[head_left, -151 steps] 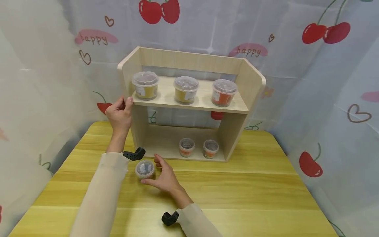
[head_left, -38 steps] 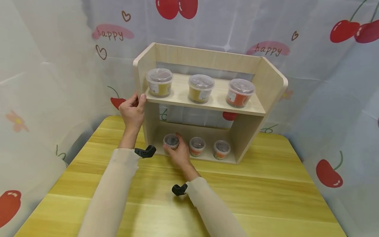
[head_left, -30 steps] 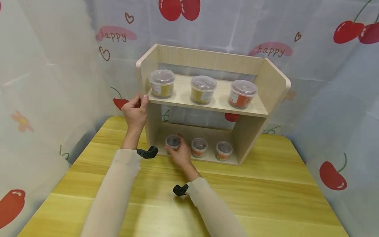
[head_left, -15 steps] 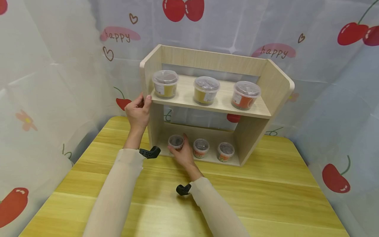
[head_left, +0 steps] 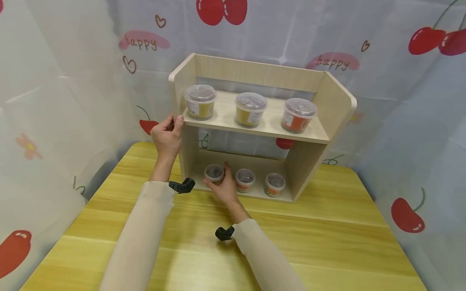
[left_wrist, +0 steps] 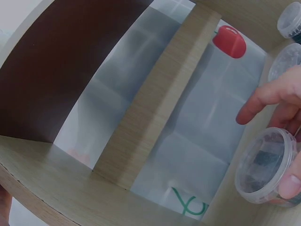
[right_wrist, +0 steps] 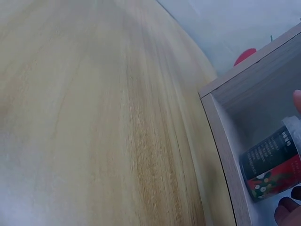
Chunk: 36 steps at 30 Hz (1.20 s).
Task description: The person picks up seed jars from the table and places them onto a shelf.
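Note:
My left hand (head_left: 166, 139) grips the left side of the pale wooden two-tier shelf (head_left: 255, 135), thumb at the end of the upper board. On the lower board, my right hand (head_left: 226, 188) is around a small clear-lidded tub (head_left: 214, 173). The left wrist view shows its thumb (left_wrist: 290, 186) at the rim of the tub, while the index finger (left_wrist: 263, 101) is straight and away from the lid. In the right wrist view the tub (right_wrist: 270, 162) has a dark label with a red part and stands on the board.
Two similar small tubs, one in the middle (head_left: 245, 180) and one at the right (head_left: 274, 184), stand on the lower board. Larger lidded tubs, two yellow (head_left: 201, 108) and one orange-red (head_left: 296, 122), line the upper board. The shelf stands on a yellow wood-grain table (head_left: 327, 242).
From the table in front of the shelf, my right hand has moved the small tub onto the lower board at the left. Lately its fingers have spread from the tub. The left hand keeps its grip.

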### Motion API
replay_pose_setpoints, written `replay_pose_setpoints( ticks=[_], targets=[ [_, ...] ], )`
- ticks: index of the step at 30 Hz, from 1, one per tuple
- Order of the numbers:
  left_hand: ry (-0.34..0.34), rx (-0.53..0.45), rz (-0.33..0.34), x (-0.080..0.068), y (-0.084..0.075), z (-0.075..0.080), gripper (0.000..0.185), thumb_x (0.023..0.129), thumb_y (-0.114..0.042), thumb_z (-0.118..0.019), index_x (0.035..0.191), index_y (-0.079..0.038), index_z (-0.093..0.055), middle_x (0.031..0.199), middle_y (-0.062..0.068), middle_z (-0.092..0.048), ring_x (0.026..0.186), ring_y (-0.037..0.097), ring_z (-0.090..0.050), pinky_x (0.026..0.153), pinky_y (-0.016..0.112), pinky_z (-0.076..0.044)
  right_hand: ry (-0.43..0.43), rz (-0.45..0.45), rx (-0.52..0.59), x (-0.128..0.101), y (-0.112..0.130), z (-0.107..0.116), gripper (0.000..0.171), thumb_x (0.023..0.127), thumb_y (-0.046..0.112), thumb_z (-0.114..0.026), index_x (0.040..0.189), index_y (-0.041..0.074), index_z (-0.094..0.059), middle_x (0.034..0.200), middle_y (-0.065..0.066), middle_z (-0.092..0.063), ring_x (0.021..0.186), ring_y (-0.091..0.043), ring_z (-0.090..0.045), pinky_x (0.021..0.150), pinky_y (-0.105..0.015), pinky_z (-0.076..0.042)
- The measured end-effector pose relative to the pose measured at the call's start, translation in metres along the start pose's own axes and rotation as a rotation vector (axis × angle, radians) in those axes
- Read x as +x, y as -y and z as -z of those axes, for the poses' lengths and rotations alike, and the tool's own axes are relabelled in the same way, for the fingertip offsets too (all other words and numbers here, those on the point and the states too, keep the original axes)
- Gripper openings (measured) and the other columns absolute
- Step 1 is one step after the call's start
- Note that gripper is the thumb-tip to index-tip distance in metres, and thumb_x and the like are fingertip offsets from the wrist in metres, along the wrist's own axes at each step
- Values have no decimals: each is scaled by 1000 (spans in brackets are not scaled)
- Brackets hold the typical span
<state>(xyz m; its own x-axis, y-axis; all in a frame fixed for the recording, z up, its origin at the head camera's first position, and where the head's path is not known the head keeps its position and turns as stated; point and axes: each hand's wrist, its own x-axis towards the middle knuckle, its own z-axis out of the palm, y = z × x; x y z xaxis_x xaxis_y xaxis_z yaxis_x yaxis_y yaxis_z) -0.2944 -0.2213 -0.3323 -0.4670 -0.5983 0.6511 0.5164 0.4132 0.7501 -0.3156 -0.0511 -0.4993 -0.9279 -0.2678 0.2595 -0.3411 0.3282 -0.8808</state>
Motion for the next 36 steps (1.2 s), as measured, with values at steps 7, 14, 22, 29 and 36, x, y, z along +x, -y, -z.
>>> replay_pose_setpoints(
  ticks=[7, 14, 22, 29, 36],
  targets=[
    [10, 1, 5, 7, 29, -3, 33, 87, -16, -71, 112, 5, -70, 103, 22, -70, 72, -8, -58, 70, 10, -47, -31, -1, -24, 0, 2, 1, 95, 83, 32, -79, 155, 5, -24, 146, -24, -44, 130, -36, -47, 104, -50, -39],
    [21, 16, -14, 10, 33, -1, 35, 87, -21, -72, 111, 4, -71, 103, 19, -71, 79, 8, -67, 72, 13, -51, -31, -15, -53, -5, 10, 4, 93, 83, 35, -79, 155, 9, -26, 150, -19, -42, 133, -35, -44, 105, -51, -38],
    [27, 3, -1, 12, 37, 0, 34, 87, -21, -71, 111, 3, -72, 101, 20, -72, 71, -7, -59, 70, 11, -48, -53, 10, -25, -9, 17, 5, 93, 82, 34, -80, 154, 6, -28, 151, -21, -39, 135, -37, -42, 106, -52, -37],
    [13, 16, 12, 16, 41, 0, 34, 87, -22, -69, 109, 4, -73, 99, 21, -72, 69, -6, -57, 69, 11, -47, -38, -3, -22, -12, 19, 9, 93, 83, 37, -79, 155, 9, -26, 153, -19, -37, 137, -37, -39, 106, -53, -36],
    [57, 86, 77, 20, 43, 0, 31, 91, -21, -68, 113, 1, -73, 105, 17, -72, 83, 9, -67, 78, 17, -51, -18, -69, -11, -11, 18, 21, 94, 84, 45, -77, 157, 19, -23, 156, -14, -33, 141, -34, -33, 106, -60, -32]
  ],
)
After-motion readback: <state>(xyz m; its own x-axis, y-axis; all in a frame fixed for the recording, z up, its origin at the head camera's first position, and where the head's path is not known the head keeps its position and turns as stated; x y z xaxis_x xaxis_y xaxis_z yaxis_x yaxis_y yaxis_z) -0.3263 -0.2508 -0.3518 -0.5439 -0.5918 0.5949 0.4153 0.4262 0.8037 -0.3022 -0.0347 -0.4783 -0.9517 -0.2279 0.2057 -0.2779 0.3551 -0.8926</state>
